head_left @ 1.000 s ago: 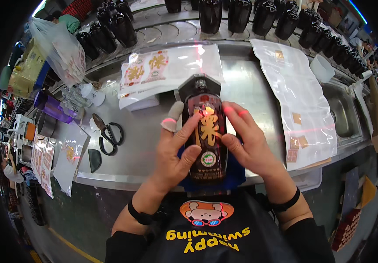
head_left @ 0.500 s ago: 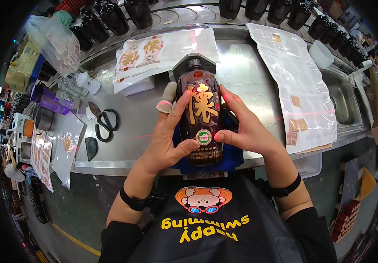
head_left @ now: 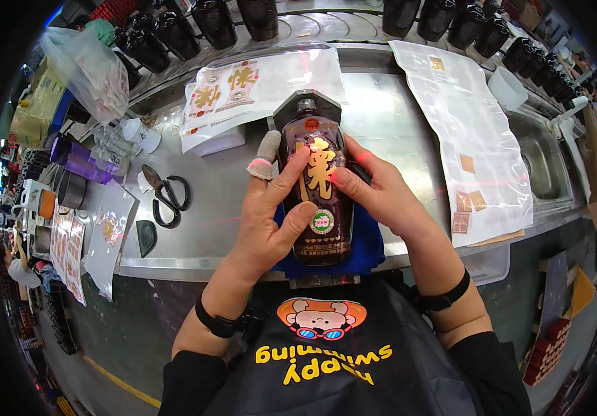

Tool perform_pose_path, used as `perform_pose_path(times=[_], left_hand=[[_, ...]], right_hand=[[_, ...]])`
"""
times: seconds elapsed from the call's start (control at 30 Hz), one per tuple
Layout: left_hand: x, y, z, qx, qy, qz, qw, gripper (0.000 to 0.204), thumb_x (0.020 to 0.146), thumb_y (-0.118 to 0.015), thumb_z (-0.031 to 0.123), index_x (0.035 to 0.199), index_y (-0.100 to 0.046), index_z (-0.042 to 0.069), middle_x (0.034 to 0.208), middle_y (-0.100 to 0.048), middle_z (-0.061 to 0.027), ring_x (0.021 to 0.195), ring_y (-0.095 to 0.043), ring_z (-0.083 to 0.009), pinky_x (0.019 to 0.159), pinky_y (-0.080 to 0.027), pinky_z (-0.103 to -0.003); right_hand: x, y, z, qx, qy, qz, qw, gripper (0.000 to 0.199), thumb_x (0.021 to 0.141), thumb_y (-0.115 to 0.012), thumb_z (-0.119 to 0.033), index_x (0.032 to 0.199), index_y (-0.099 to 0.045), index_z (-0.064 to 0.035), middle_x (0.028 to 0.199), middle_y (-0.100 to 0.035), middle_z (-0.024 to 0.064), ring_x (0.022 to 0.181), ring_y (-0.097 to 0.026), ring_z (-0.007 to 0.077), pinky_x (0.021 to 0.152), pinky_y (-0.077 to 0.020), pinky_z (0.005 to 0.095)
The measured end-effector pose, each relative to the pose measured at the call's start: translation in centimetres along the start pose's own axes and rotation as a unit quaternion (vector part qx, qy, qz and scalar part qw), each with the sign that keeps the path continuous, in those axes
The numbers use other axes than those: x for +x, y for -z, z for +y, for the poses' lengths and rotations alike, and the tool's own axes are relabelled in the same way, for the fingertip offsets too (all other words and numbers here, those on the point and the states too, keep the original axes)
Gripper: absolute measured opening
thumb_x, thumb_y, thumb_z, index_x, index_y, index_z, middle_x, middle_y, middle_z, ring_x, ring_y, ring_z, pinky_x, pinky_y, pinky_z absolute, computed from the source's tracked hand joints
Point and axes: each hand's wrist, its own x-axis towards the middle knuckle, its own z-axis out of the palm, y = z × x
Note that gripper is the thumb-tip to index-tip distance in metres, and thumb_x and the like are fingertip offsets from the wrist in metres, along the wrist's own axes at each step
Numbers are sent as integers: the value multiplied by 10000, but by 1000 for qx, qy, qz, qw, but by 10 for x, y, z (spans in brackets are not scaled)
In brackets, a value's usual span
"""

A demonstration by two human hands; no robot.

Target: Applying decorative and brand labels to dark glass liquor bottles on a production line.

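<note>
A dark glossy bottle (head_left: 320, 247) with large gold lettering and a round green-and-white sticker lies on its back, its neck pointing away from me. It rests in a dark angular cradle (head_left: 326, 102) over blue cloth (head_left: 367, 248). My left hand (head_left: 264, 215) grips the bottle's left side, thumb beside the round sticker and a finger on the gold lettering. One of its fingers wears a pale fabric cot (head_left: 267, 147). From the right side my right hand (head_left: 385, 191) holds the bottle, its thumb pressed on the gold lettering.
Black-handled scissors (head_left: 170, 200) and a dark flat piece (head_left: 146, 237) lie left on the metal bench. Sticker sheets (head_left: 298, 87) lie behind the bottle; a long white backing sheet (head_left: 478, 194) lies right, beside a sink (head_left: 546, 163). Dark bottles (head_left: 215, 24) line the far conveyor.
My right thumb has moved up from near the round sticker onto the gold lettering. My left hand stays nearly in place. The bottles on the far conveyor have shifted right.
</note>
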Motion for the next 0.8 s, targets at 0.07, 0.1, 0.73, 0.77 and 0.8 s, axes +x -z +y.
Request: perform_pose_path(times=[0.07, 0.1, 0.73, 0.77, 0.8], left_hand=[[0, -1, 0, 9, -3, 3, 1000, 568, 915, -659, 265, 1420, -487, 68, 1527, -255, -287, 1403, -305, -406, 1137, -254, -428], [1, -1, 1, 5, -5, 4, 1000, 568, 915, -659, 265, 1420, -487, 68, 1527, -255, -287, 1403, -305, -406, 1137, -254, -428], [-8, 16, 0, 24, 23, -91, 995, 949, 803, -710, 553, 1529, -289, 110, 1569, -104, -294, 1461, -147, -420, 1166, -165, -466], [-8, 16, 0, 34, 24, -95, 995, 974, 793, -708, 576, 1531, -280, 106, 1568, -98, -300, 1462, -141, -425, 1166, -159, -470], [-8, 17, 0, 33, 26, -96, 994, 974, 793, -708, 576, 1531, -280, 106, 1568, -98, -300, 1462, -141, -425, 1166, -159, -470]], right_hand=[[0, 0, 0, 16, -5, 4, 1000, 873, 898, -638, -515, 1417, -347, 124, 1282, -573, 276, 1233, -546, 318, 1018, -422, 349], [-1, 1, 0, 15, -5, 4, 1000, 873, 898, -638, -515, 1417, -347, 124, 1282, -573, 276, 1233, -546, 318, 1018, -422, 349], [-19, 18, 2, -113, 62, -118, 985, 1271, 684, -807, -584, 1478, -119, 132, 1435, -352, 344, 1360, -375, 410, 1122, -315, 413], [-20, 18, 3, -137, 79, -120, 980, 1286, 674, -817, -575, 1481, -105, 128, 1451, -332, 342, 1371, -356, 412, 1129, -306, 416], [-20, 18, 3, -165, 87, -126, 974, 1300, 665, -826, -567, 1484, -91, 125, 1466, -313, 340, 1382, -336, 413, 1135, -297, 420]])
